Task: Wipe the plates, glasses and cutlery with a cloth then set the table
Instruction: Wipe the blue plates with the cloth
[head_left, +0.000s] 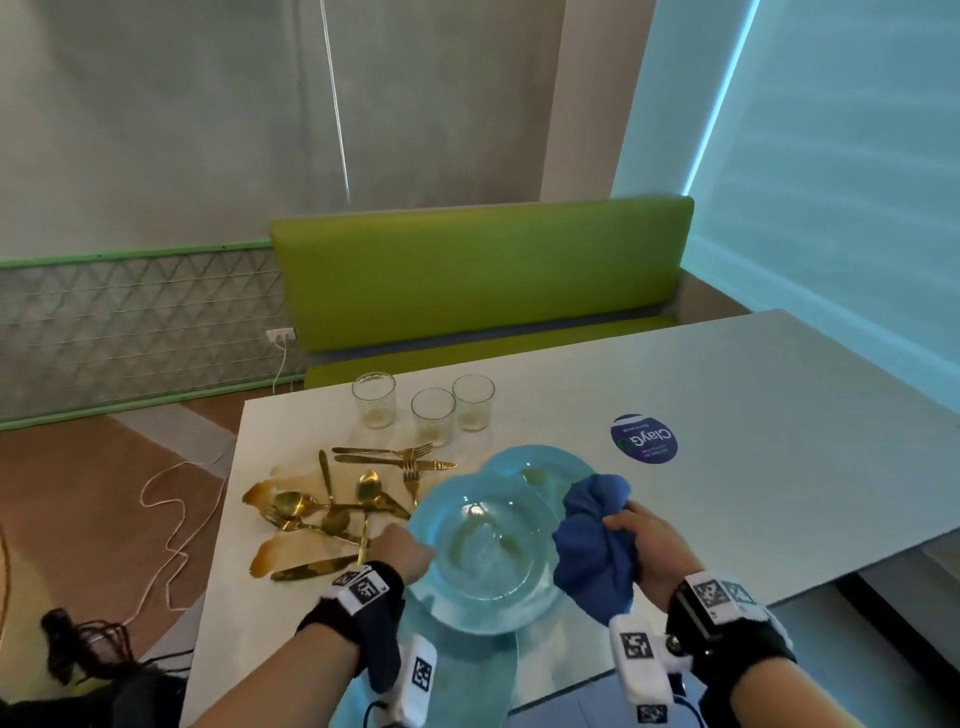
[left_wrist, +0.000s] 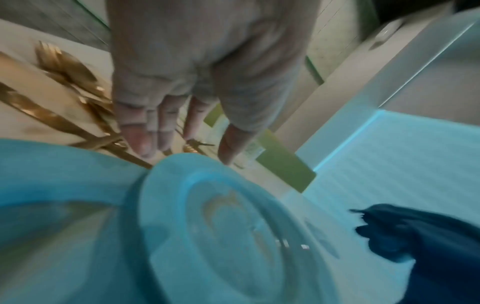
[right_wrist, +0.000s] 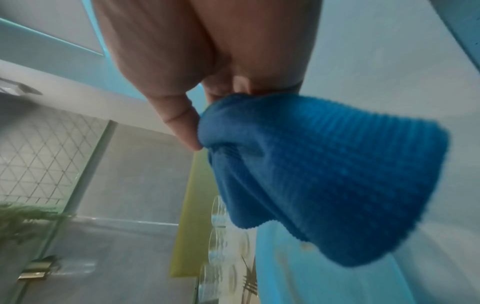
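Note:
Blue glass plates lie overlapped at the near edge of the white table (head_left: 779, 405). The top plate (head_left: 488, 551) has brownish smears in its well, another plate (head_left: 540, 465) lies behind it, and one more (head_left: 457, 675) lies nearer me. My left hand (head_left: 413, 551) is at the top plate's left rim. Its fingers (left_wrist: 145, 139) are stretched out just above the rim, holding nothing. My right hand (head_left: 644, 540) grips a bunched blue cloth (head_left: 592, 540) beside the plate's right rim. In the right wrist view the thumb (right_wrist: 187, 131) pinches the cloth (right_wrist: 324, 174).
Gold cutlery (head_left: 332, 509) lies heaped on brown spill marks left of the plates. Three glasses (head_left: 432, 415) stand behind it near the table's far edge. A round blue sticker (head_left: 644, 438) is on the tabletop. A green bench (head_left: 478, 280) faces the table, and cables (head_left: 166, 509) lie on the floor.

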